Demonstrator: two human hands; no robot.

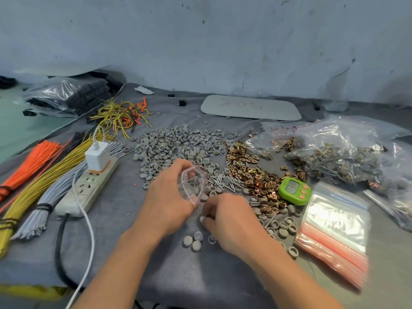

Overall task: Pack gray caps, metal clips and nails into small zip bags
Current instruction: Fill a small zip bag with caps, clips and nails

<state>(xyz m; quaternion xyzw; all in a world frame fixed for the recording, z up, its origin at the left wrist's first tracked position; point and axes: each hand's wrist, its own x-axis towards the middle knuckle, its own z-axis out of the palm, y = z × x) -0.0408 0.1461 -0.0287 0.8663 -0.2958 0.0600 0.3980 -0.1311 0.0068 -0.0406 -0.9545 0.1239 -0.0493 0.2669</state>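
Matt gray cloth covers the counter, soft and slightly creased. At twelve o'clock the gray caps look matt, like dull rubbery plastic. At two o'clock the metal clips flash brassy and glossy. Beside them, the nails are duller silver metal. In the centre, a zip bag of clear, shiny film. At three o'clock, a glossy green plastic timer. At four o'clock, a slick, gleaming stack of bags.

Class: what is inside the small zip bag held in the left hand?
Gray caps show through the clear zip bag that the left hand holds open; whether they lie inside or behind it is unclear.
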